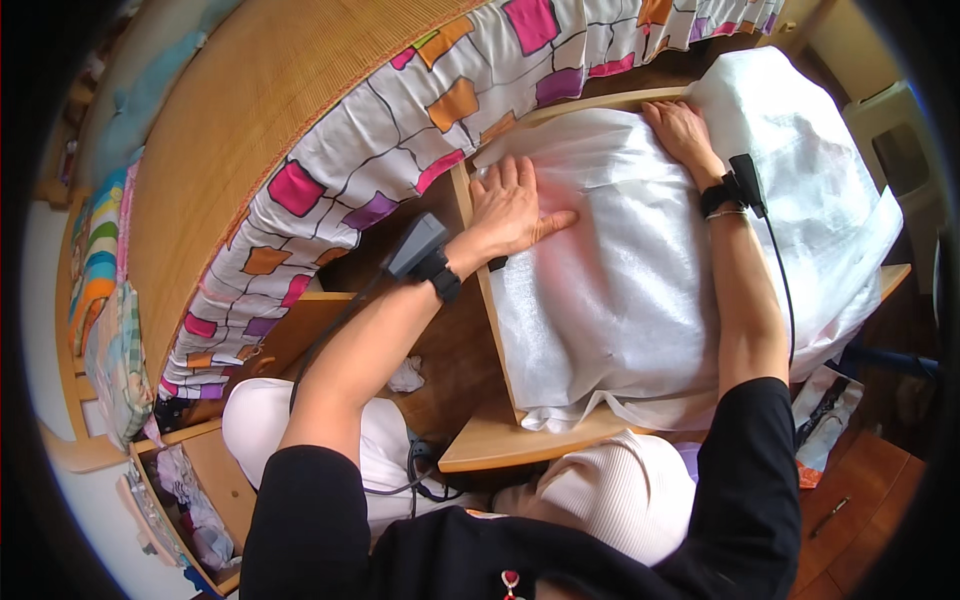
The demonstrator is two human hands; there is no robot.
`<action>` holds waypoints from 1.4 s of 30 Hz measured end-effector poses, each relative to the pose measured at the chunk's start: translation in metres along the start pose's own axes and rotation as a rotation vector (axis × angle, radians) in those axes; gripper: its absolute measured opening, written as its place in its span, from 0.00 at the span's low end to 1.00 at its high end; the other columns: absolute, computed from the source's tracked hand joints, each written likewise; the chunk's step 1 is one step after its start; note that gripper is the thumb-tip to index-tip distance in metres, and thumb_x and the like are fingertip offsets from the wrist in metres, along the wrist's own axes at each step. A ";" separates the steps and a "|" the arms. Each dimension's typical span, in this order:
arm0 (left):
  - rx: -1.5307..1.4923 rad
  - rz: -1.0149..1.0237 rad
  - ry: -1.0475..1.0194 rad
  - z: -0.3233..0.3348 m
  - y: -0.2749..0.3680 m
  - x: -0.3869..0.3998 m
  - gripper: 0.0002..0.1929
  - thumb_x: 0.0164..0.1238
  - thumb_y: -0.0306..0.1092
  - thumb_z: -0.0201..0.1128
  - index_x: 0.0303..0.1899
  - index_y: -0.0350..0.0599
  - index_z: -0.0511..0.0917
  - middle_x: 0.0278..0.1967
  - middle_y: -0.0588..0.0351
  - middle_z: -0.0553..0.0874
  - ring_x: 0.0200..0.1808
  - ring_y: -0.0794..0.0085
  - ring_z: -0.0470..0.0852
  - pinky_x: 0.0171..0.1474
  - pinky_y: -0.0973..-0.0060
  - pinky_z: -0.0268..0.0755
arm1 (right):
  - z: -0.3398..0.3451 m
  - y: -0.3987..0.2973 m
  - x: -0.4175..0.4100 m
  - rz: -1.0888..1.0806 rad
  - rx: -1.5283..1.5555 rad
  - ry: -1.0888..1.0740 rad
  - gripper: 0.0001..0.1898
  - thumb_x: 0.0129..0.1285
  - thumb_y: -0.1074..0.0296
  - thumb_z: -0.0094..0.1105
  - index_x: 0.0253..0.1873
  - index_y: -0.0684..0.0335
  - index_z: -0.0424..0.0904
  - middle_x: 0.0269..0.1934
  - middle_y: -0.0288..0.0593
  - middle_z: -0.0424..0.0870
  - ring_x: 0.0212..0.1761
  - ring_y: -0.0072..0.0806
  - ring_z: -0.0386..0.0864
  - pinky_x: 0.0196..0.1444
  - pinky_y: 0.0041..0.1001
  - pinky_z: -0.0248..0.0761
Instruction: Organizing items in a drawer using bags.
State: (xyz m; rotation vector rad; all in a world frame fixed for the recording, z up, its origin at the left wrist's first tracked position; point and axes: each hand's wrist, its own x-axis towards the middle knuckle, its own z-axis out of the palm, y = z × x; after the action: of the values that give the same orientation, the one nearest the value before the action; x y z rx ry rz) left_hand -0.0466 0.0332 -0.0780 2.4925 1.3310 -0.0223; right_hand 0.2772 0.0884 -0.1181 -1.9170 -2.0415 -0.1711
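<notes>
A large under-bed wooden drawer [481, 442] is pulled out in front of me. Inside it lies a bulging, shiny white translucent plastic bag [637, 277], with something reddish showing faintly through its left part. My left hand [514, 206] rests palm down on the bag's left side near the drawer wall, fingers spread. At the far edge of the bag, near the drawer's back wall, my right hand [679, 135] lies on the plastic with fingers extended. A second white bulge of plastic [795, 150] rises right of my right wrist; whether it is the same bag is unclear. Neither hand grips anything.
A bed with a woven mat [247, 127] and a patterned bed skirt [405, 127] runs along the left. An open smaller drawer [214, 465] holds cloth at lower left. Crumpled white paper or cloth [406, 375] lies on the floor. Cables [412, 480] hang near my legs.
</notes>
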 end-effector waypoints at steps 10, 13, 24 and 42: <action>0.209 0.273 0.169 -0.003 -0.006 -0.059 0.49 0.62 0.63 0.57 0.69 0.26 0.53 0.70 0.29 0.53 0.69 0.29 0.52 0.72 0.45 0.39 | -0.005 -0.003 0.006 0.105 -0.001 -0.118 0.23 0.71 0.50 0.35 0.47 0.53 0.84 0.46 0.40 0.85 0.53 0.38 0.77 0.62 0.38 0.59; 0.228 0.208 0.036 -0.005 -0.007 -0.053 0.49 0.62 0.63 0.57 0.69 0.25 0.53 0.71 0.30 0.51 0.69 0.28 0.53 0.73 0.47 0.38 | -0.017 -0.002 0.011 0.120 0.260 -0.051 0.19 0.66 0.53 0.46 0.45 0.60 0.83 0.45 0.50 0.84 0.49 0.46 0.79 0.55 0.38 0.66; 0.468 0.251 0.019 -0.011 -0.016 -0.047 0.50 0.61 0.67 0.52 0.70 0.27 0.54 0.72 0.33 0.53 0.69 0.30 0.55 0.72 0.43 0.34 | -0.130 0.044 -0.011 0.150 0.371 -0.088 0.12 0.63 0.61 0.59 0.45 0.62 0.83 0.40 0.48 0.85 0.44 0.39 0.82 0.48 0.32 0.73; 0.027 0.848 0.309 -0.070 0.105 -0.030 0.21 0.61 0.39 0.62 0.49 0.30 0.73 0.47 0.38 0.79 0.51 0.48 0.76 0.62 0.60 0.63 | -0.203 0.166 -0.351 1.423 1.196 0.527 0.56 0.52 0.25 0.58 0.73 0.65 0.53 0.71 0.56 0.60 0.69 0.51 0.62 0.62 0.50 0.64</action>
State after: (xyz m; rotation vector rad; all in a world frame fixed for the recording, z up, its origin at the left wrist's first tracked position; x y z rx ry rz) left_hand 0.0123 -0.0255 0.0210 2.9524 0.2568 0.5478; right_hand 0.4859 -0.2924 -0.0636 -1.6427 0.0161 0.6429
